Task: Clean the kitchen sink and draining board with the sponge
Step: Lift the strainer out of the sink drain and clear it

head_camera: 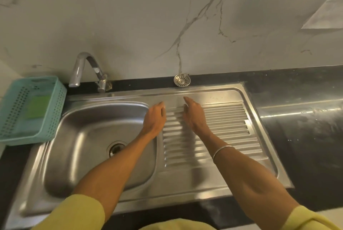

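A: Where are the hands relative to the sink bowl [89,137]?

B: Both just right of it, over the ribbed draining board [228,129]. The left hand [155,118] and right hand [194,116] are side by side, fingers straight and loose, holding nothing.

A: And the sponge [38,106]?

B: Left of the bowl, lying inside the teal basket [55,118]. The tap [81,70] stands behind the bowl; a loose strainer [182,80] sits on the dark counter [300,118] behind the board.

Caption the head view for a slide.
Both empty hands, left hand and right hand, hover over the draining board; sponge in basket.
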